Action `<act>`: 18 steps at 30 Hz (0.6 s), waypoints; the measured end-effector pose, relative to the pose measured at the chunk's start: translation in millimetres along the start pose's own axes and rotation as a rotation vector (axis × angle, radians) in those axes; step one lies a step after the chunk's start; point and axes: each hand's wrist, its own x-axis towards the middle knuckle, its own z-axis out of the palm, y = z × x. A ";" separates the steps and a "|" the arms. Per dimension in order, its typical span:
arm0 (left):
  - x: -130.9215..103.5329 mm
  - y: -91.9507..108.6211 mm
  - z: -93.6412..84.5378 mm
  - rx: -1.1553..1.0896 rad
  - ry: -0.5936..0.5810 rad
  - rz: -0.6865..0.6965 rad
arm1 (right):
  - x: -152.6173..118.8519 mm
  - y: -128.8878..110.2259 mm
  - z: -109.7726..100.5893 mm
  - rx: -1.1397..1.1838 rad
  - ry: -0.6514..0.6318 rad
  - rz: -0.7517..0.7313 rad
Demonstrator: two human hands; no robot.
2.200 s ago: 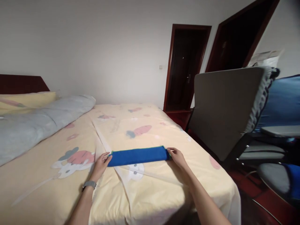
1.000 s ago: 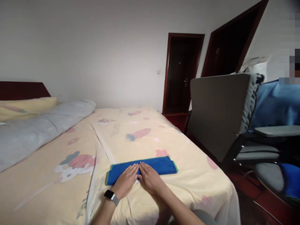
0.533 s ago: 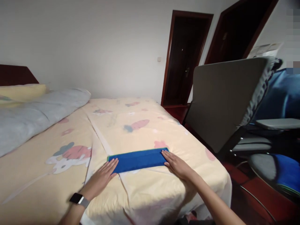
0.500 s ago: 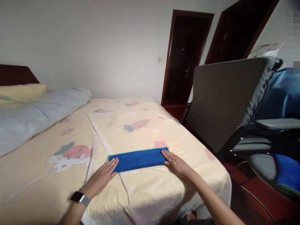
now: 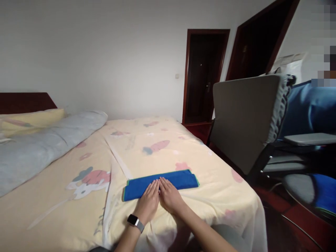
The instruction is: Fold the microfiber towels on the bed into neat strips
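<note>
- The left hand [image 5: 149, 198] and right hand [image 5: 170, 196] have moved together along the blue cloth [image 5: 181, 180].
- Both lie flat, grasping nothing.
- The cloth rests on the bed [image 5: 220, 178].
- Smoothing seems underway; next needs even pressure.

A white wall [image 5: 118, 59] is rising behind the bed [image 5: 139, 161], catching soft light and dimming toward its upper corners. Beside a light switch [image 5: 177, 76], a dark wooden door [image 5: 202, 80] is standing shut; a second dark doorway [image 5: 257, 45] is slanting to its right. A yellow pillow [image 5: 39, 118] and a bunched grey quilt [image 5: 57, 138] are lying near the brown headboard [image 5: 23, 102]. A grey panel [image 5: 243, 119] is tilting over the red floor [image 5: 307, 224].
</note>
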 end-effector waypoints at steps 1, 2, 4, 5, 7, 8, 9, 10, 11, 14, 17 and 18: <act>-1.2 -2.9 -0.6 0.001 -0.006 -0.001 | -1.4 2.5 -1.9 -0.001 0.004 -0.006; -2.8 -7.0 -2.8 0.002 -0.013 0.001 | -3.6 6.6 -5.3 -0.002 0.010 -0.011; -9.1 -19.4 -10.8 -0.001 -0.044 0.018 | -11.2 20.8 -15.4 -0.011 0.019 -0.013; -14.5 -27.8 -16.1 -0.005 -0.068 0.029 | -16.9 31.3 -21.4 -0.022 0.021 -0.002; -30.2 -48.4 -28.0 -0.015 -0.119 0.024 | -31.2 58.1 -33.5 -0.057 0.021 0.051; -39.8 -59.4 -33.9 -0.023 -0.138 -0.007 | -39.1 72.9 -38.8 -0.076 0.020 0.084; -49.8 -69.7 -39.2 -0.032 -0.152 -0.057 | -46.9 87.4 -43.1 -0.091 0.022 0.113; -59.5 -78.7 -43.7 -0.045 -0.164 -0.115 | -53.9 100.4 -46.1 -0.103 0.022 0.131; -67.9 -85.7 -47.3 -0.058 -0.177 -0.168 | -59.9 111.0 -47.9 -0.112 0.022 0.140; -80.6 -94.1 -53.7 -0.077 -0.212 -0.262 | -68.5 124.5 -49.1 -0.132 0.014 0.136; -69.4 -87.3 -59.2 -0.035 -0.216 -0.254 | -59.7 112.0 -53.6 -0.136 0.010 0.139; -60.5 -81.9 -61.5 -0.011 -0.190 -0.243 | -52.4 102.8 -56.8 -0.129 0.019 0.138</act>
